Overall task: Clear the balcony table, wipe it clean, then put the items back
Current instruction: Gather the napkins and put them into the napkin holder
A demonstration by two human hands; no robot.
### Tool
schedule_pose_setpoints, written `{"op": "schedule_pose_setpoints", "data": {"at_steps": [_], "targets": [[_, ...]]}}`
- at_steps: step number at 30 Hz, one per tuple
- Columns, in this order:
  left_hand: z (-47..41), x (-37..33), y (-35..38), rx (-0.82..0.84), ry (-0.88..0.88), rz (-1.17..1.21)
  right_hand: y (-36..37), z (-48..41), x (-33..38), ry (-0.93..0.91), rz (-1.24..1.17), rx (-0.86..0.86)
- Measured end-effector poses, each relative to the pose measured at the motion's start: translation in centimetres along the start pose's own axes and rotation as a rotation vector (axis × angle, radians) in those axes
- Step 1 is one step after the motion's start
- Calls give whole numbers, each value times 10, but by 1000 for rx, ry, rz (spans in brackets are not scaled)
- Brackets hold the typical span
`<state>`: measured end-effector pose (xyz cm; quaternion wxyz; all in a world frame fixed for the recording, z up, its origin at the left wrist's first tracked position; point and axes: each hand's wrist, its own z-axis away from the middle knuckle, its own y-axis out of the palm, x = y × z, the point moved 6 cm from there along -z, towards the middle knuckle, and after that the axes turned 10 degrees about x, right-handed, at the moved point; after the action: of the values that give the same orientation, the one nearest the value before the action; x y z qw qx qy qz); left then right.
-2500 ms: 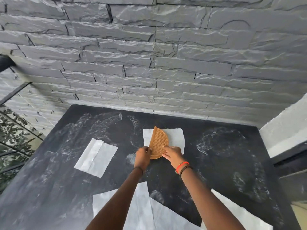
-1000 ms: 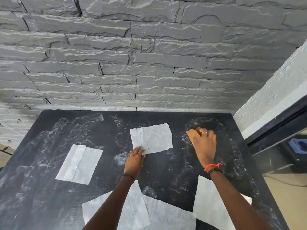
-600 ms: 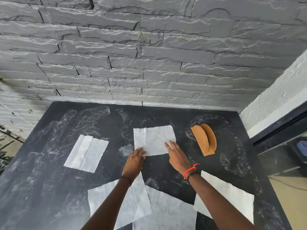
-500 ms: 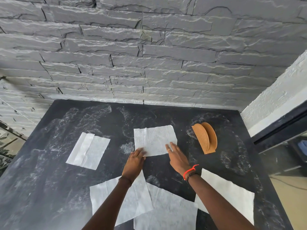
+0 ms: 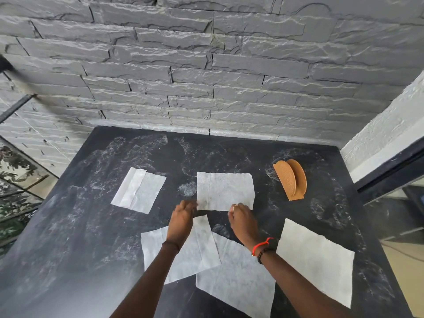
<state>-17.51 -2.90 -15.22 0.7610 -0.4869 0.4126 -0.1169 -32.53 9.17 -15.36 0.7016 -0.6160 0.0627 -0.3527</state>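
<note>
A white napkin (image 5: 226, 190) lies at the middle of the black balcony table (image 5: 68, 237), which is smeared with white streaks. My left hand (image 5: 182, 219) pinches its near left corner. My right hand (image 5: 241, 221), fingers curled and wearing a ring, pinches its near edge toward the right. A brown wooden napkin holder (image 5: 290, 180) stands upright on the table, to the right of this napkin. A folded napkin (image 5: 138, 190) lies to the left. Three more napkins lie nearer me: one (image 5: 202, 246) under my left forearm, one (image 5: 236, 281) overlapping it, one (image 5: 316, 260) at the right.
A grey stone wall (image 5: 206, 76) rises straight behind the table. A white wall corner and a dark door frame (image 5: 390, 171) close in on the right. A glass railing with foliage behind it (image 5: 16, 180) is on the left.
My right hand set the napkin holder down at the right, then came back to the middle napkin. Both hands went from lying flat at its near edge to pinching it.
</note>
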Motion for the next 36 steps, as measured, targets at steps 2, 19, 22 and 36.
{"op": "schedule_pose_setpoints", "data": {"at_steps": [2,19,22,36], "targets": [[10,16,-9,-32,-65,-42,13,7,15,28,-151,94],[43,77,-9,146,-182,-105,43,18,56,116,-399,149],[30,80,-18,288,-180,66,34,12,52,168,-580,145],[-3,90,-45,780,-316,691,-9,-13,-13,197,-1126,52]]}}
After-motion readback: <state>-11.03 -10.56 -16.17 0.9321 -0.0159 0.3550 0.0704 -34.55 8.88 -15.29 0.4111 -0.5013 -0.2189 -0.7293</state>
